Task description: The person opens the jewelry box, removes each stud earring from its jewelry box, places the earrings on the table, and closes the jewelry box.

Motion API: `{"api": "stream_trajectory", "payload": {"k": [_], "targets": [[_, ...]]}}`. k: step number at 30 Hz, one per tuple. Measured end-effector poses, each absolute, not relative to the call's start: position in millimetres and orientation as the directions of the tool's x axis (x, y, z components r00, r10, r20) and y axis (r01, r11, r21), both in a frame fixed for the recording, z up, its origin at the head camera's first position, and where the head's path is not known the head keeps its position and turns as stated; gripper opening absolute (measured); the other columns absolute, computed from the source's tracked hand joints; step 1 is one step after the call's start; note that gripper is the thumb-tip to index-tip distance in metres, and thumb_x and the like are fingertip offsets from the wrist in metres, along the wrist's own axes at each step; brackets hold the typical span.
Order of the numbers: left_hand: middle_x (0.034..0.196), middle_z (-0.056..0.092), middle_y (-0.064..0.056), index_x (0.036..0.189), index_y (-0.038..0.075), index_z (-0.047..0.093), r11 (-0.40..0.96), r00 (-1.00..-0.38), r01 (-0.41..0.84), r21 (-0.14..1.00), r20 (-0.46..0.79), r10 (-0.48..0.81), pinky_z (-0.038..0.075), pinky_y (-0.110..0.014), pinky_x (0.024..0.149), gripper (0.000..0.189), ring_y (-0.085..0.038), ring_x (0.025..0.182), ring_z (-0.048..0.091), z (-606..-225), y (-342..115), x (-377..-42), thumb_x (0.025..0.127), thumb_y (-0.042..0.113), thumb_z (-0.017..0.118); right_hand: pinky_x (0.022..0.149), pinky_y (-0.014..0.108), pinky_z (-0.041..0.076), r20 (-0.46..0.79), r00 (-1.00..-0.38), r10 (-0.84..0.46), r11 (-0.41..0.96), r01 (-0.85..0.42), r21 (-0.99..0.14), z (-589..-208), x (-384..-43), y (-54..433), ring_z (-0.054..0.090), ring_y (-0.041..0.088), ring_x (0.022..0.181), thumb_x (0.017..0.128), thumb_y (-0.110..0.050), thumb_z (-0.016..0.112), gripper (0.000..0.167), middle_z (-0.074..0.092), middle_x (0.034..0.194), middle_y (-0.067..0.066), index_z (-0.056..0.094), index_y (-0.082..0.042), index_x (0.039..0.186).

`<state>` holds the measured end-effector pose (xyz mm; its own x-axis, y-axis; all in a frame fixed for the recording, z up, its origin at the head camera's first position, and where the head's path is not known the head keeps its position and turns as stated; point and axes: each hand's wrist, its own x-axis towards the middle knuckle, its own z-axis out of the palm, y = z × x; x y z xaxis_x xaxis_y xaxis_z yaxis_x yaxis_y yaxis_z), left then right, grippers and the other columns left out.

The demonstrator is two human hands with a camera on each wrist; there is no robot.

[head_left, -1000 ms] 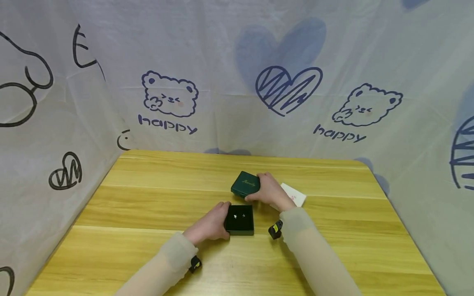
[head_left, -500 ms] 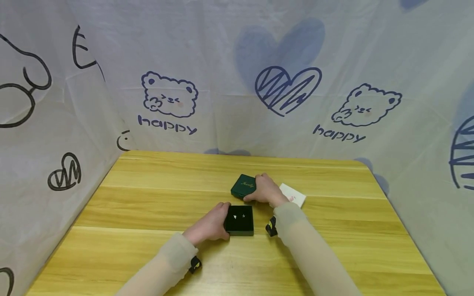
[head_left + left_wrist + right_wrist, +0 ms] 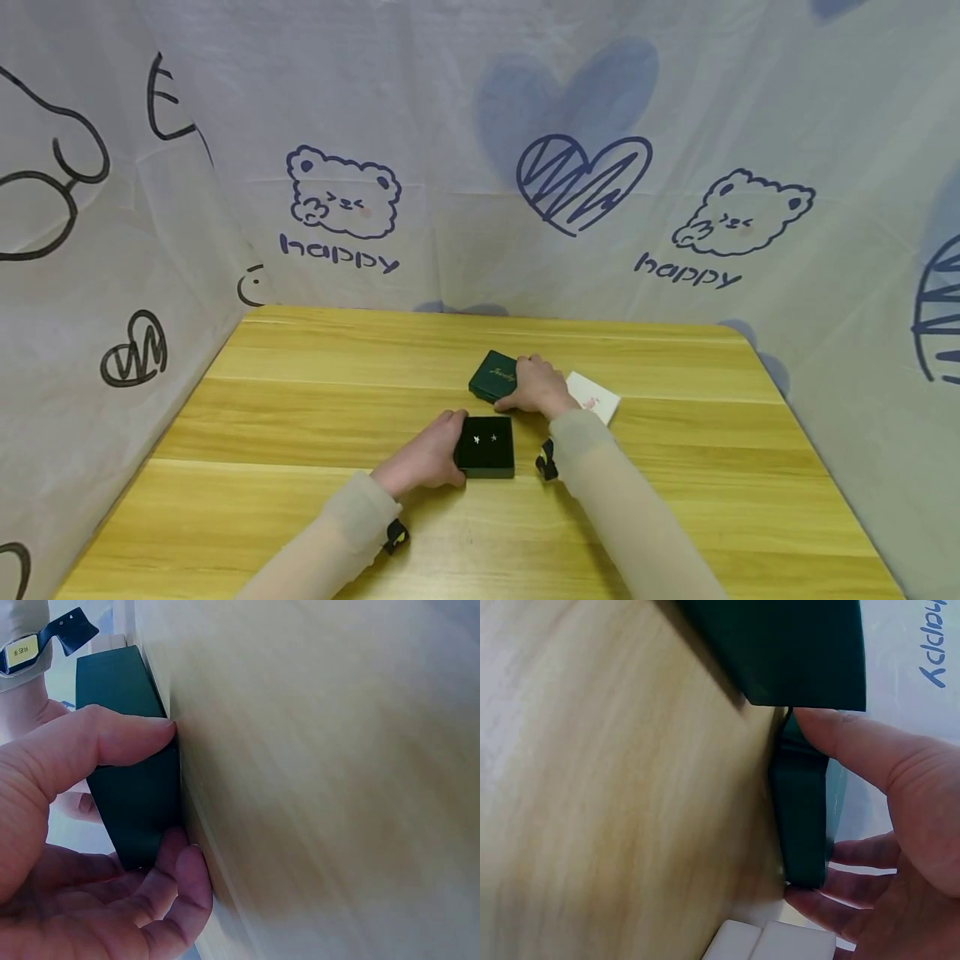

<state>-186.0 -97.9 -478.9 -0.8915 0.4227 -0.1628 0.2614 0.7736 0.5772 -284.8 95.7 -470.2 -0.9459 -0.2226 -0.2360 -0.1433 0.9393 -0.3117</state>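
Observation:
A dark green jewelry box base [image 3: 485, 450] with a black insert lies on the table, two small star-shaped earrings [image 3: 484, 438] set in it. My left hand [image 3: 427, 454] grips its left side; in the left wrist view the thumb and fingers pinch opposite sides of the base [image 3: 139, 802]. Just beyond it, my right hand [image 3: 538, 387] holds the green lid [image 3: 493, 375], gold lettering facing up. In the right wrist view, thumb and fingers span the lid [image 3: 802, 817] close over the wooden surface, and the base's corner [image 3: 802, 652] covers part of the thumb tip.
A white card-like box [image 3: 596, 398] with a small pink print lies right of the lid, partly behind my right wrist. The wooden table [image 3: 300, 400] ends at a white printed cloth [image 3: 450, 167] behind and at both sides.
My right hand has shifted slightly down and left, and the lid appears a little lower. The left hand and the base have stayed in place.

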Motion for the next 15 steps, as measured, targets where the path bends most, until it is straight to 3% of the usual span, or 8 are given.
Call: {"api": "stream_trajectory", "payload": {"k": [8,15], "targets": [[0.131,0.047,-0.026,0.143,-0.012,0.033,0.779,-0.891,0.270,0.566,-0.160,0.426,0.042,-0.045,0.100,0.098,-0.034,0.116,0.051,-479.5,-97.6,-186.0,0.064,0.005,0.089,0.103,0.056,0.035,-0.217,-0.951,-0.222,0.937,-0.146,-0.317,-468.3,-282.6,96.4,0.042,0.040,0.129,0.077,-0.051,0.080,0.096,0.040,0.146,0.023,0.039,0.001,0.147],[0.129,0.048,-0.025,0.143,-0.011,0.033,0.779,-0.890,0.272,0.564,-0.160,0.427,0.043,-0.045,0.099,0.098,-0.032,0.114,0.052,-480.4,-98.0,-186.9,0.064,0.006,0.089,0.105,0.056,0.032,-0.199,-0.953,-0.228,0.895,-0.125,-0.428,-465.4,-279.6,101.3,0.033,0.042,0.136,0.077,-0.046,0.082,0.101,0.031,0.152,0.023,0.030,-0.005,0.153]]}}
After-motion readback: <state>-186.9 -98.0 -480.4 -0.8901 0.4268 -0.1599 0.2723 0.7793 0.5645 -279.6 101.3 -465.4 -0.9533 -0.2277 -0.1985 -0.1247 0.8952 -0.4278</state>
